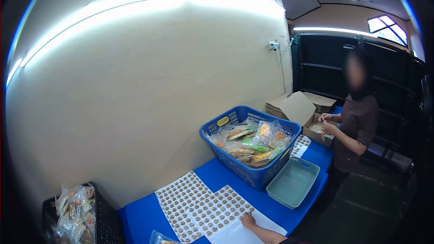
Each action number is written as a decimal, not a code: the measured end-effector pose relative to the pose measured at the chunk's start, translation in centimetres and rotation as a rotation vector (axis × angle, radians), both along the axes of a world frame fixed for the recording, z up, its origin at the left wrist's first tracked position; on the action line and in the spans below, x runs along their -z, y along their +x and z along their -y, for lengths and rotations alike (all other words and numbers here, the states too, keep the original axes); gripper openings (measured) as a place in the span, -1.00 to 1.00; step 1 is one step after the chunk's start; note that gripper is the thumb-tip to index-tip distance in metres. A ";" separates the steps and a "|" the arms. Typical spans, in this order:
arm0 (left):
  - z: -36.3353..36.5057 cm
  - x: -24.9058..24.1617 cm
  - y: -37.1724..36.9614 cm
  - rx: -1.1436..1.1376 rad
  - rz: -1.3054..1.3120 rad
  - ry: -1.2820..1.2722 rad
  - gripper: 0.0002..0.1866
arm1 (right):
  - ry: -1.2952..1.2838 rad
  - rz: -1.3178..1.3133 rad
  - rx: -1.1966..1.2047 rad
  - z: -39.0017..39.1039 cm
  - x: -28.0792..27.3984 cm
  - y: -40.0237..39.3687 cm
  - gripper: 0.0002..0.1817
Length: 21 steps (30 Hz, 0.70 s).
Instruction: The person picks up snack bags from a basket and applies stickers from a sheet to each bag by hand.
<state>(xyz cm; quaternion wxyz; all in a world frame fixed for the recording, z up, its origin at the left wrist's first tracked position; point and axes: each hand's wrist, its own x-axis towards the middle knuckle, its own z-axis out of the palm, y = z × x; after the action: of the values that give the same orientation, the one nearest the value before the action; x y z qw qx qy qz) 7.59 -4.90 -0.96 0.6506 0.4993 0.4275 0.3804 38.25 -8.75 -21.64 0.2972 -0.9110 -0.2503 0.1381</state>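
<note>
My right hand (247, 220) reaches in from the lower right, its fingers curled and pressed together at the edge of the sticker rows. Whatever they pinch is too small to make out. Under it lies a sheet of round brown stickers (221, 210), whose lower right part is bare white backing. A second sticker sheet (181, 199) lies beside it, partly overlapped. At the bottom edge, a clear plastic packet (160, 238) shows only in part. My left hand is out of view.
A blue basket (257, 178) of filled clear packets stands on the blue table (140, 212), beside a grey-green tray (300, 194). A black crate (106, 217) of packets is at lower left. Behind are flattened cardboard (296, 106) and an open box (312, 131), where another person (355, 126) works.
</note>
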 end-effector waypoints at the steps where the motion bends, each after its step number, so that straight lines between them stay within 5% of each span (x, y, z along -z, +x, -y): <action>1: 0.3 0.0 -0.3 -0.008 0.004 0.003 -0.51 | -0.055 -0.008 -0.033 -0.4 0.7 0.4 -0.66; 9: 1.8 0.0 -4.7 -0.188 0.010 0.007 -0.49 | -0.217 0.130 0.070 -1.8 0.7 0.3 -0.83; 19: 3.4 -2.5 -10.0 -0.421 0.020 -0.012 -0.48 | -0.222 0.028 0.106 -2.3 -0.6 0.3 -0.71; 21: 2.5 1.5 -11.0 -0.354 0.073 -0.028 -0.50 | -0.189 0.005 0.091 -1.7 0.5 0.9 -0.72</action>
<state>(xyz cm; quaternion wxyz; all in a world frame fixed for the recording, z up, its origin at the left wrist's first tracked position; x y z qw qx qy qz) -3.43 -7.37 -2.46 0.5955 0.3928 0.4901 0.5008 39.14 -7.07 -22.17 0.2153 -0.9458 -0.1953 0.1451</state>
